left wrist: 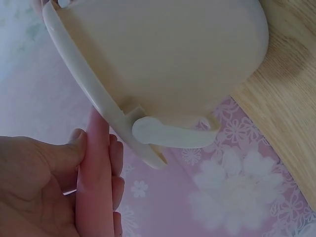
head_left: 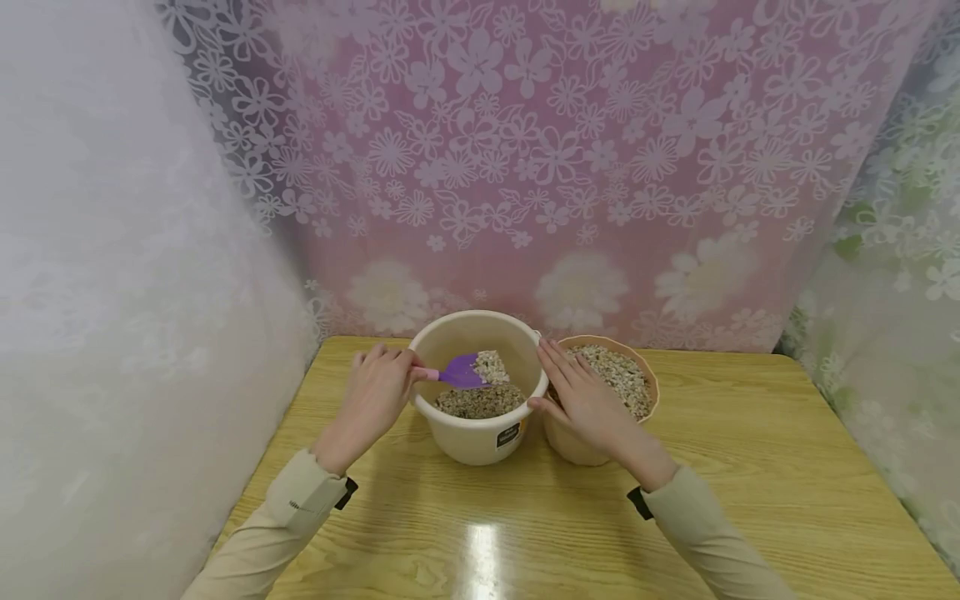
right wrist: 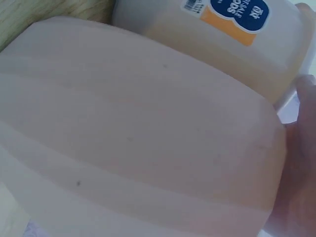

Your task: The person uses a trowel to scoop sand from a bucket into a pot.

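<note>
My left hand (head_left: 375, 402) grips the pink handle (left wrist: 95, 182) of a small purple shovel (head_left: 459, 372). A heap of pale gravel (head_left: 491, 367) lies on its blade, which is over the inside of a cream bucket (head_left: 457, 437). More gravel (head_left: 480, 403) covers the bottom of that bucket. At the bucket's right rim, my right hand (head_left: 592, 407) lies with its fingers straight, fingertips at the edge and thumb apart. Under this hand stands a peach-coloured pot (head_left: 572, 446) with a scalloped rim, filled high with gravel (head_left: 618, 377). The hand hides part of it.
Both containers stand side by side on a wooden table (head_left: 750, 450), near its back edge. Flowered curtains (head_left: 525, 167) hang close behind and on both sides. A white bail handle (left wrist: 173, 136) hangs at the bucket's rim in the left wrist view.
</note>
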